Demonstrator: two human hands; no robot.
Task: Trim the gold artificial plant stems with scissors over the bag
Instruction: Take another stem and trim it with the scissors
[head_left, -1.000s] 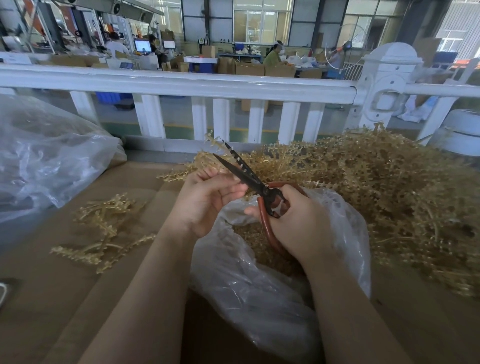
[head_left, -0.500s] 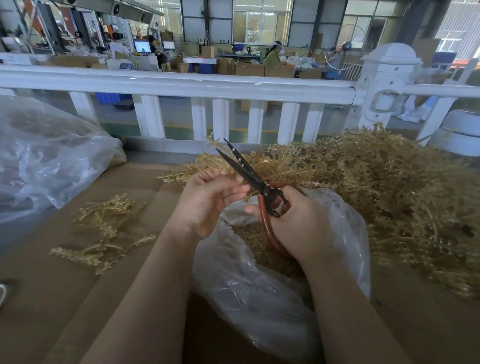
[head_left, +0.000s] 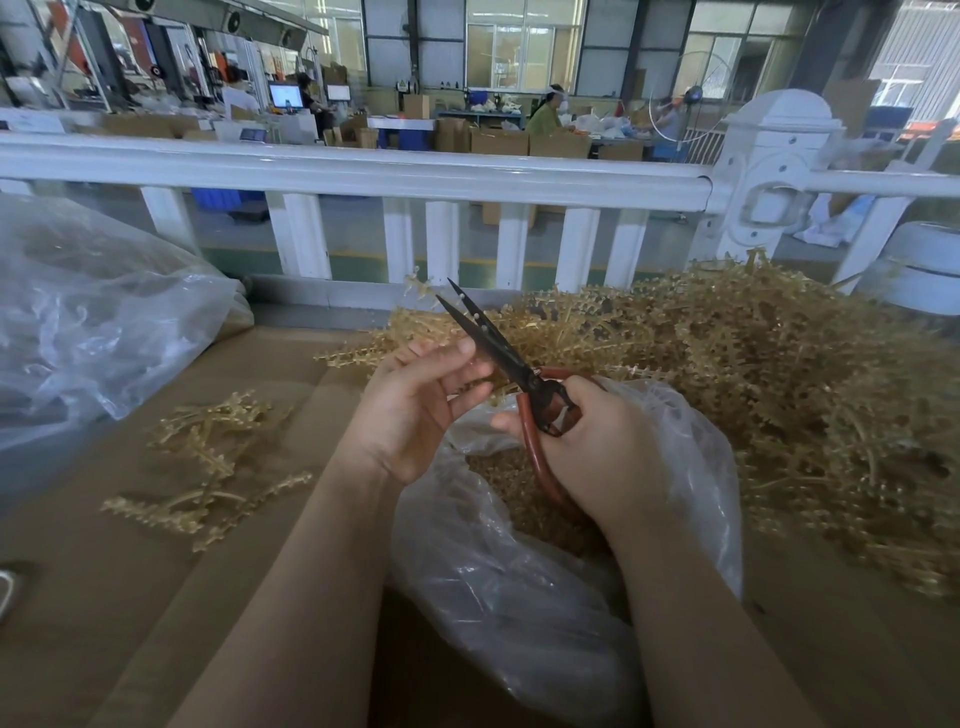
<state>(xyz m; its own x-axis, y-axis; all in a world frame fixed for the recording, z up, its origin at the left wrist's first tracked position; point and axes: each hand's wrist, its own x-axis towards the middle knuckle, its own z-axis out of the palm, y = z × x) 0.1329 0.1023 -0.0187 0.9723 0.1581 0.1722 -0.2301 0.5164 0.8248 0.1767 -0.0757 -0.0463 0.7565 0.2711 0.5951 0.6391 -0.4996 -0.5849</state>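
Right hand (head_left: 597, 447) grips the red-brown handles of the scissors (head_left: 498, 348), fingers curled round them; dark blades point up and to the left, slightly parted near the tips, with the tips in front of the white railing (head_left: 363, 174). Left hand (head_left: 415, 405) sits just left of the blades, fingers curled and thumb along the top, pinching a gold stem (head_left: 470, 384) close to the blade pivot; most of that stem is hidden behind the fingers, only a short bit shows between hand and scissors. Both hands are above the open mouth of a clear plastic bag (head_left: 519, 582), which holds a layer of small gold trimmings (head_left: 498, 467) visible inside. Big pile of gold stems (head_left: 779, 374) fills the right side of the cardboard surface (head_left: 93, 571), reaching behind the hands. A small loose bunch of stems (head_left: 208, 462) lies on the cardboard to the left, well apart from the bag. Another large clear bag (head_left: 93, 322) sits at far left. Behind the railing, a workshop with boxes, monitors and seated people, blurred.
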